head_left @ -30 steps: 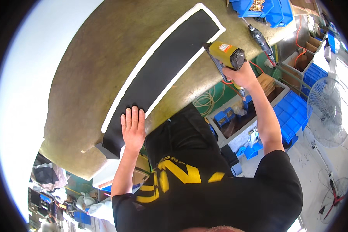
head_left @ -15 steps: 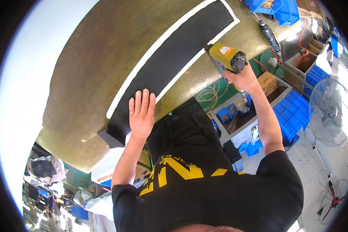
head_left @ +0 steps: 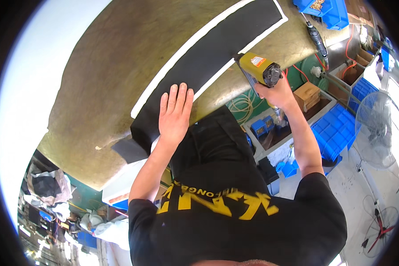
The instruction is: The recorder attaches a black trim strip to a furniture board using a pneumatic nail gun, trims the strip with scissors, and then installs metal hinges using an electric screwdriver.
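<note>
The right hand [head_left: 275, 92] has its grip around the yellow gun-shaped tool [head_left: 258, 66] at the lower edge of the black strip [head_left: 208, 53], upper centre of the frame, so the flat, straight-fingered left hand [head_left: 175, 116] should press evenly.

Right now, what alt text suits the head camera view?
A person's right hand holds a yellow tool at the near edge of a long black strip on a table; the left hand lies flat on the strip.

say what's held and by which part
Right grip holds a yellow staple gun by its handle; left grip lies flat on the black panel.
</note>
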A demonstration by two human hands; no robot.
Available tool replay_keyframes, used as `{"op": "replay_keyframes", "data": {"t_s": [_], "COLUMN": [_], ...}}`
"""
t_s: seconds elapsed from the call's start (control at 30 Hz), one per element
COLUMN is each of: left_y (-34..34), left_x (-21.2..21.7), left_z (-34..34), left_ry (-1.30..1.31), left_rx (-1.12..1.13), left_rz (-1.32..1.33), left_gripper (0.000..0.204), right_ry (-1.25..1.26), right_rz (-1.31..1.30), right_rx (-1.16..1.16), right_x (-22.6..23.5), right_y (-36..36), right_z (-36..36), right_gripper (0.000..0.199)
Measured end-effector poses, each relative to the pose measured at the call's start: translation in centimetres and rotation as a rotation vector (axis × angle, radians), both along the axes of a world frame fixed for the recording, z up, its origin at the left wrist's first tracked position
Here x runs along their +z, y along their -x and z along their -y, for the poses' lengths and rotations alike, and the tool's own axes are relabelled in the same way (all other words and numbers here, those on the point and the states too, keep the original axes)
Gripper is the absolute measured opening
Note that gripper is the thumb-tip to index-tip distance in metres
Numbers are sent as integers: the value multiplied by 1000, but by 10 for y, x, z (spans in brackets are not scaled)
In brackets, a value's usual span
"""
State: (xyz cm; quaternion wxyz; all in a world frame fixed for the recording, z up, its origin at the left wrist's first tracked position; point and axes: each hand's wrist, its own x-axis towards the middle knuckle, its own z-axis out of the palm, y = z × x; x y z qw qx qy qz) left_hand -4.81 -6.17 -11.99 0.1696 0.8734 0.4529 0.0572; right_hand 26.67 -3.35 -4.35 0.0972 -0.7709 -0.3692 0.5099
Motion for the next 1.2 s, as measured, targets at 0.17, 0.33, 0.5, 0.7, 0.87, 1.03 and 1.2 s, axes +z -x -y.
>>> {"op": "replay_keyframes", "data": {"t_s": [0.17,0.33,0.5,0.7,0.87,1.03,1.2], "left_y": [8,44,72,73,73,74,74], "left_x": [5,9,5,2,-1,2,-1], "left_z": [3,29,53,54,51,51,51], "left_ry": [23,2,14,-11,-9,-32,-6], "left_rx": [14,72,79,74,80,96,107], "left_rz": [54,-43,-32,4,33,82,111], "left_gripper": [43,42,42,41,39,36,37], "right_ry": [24,-129,6,-10,-27,-70,-141], "right_rz": [41,41,77,85,46,-85,-43], "right_rx": [25,108,70,124,120,43,138], "right_x": [9,3,11,4,11,12,17], "right_y": [24,42,52,62,91,107,127], "right_z": [4,17,18,32,38,50,53], "right_gripper": [21,9,22,22,20,20,14]}}
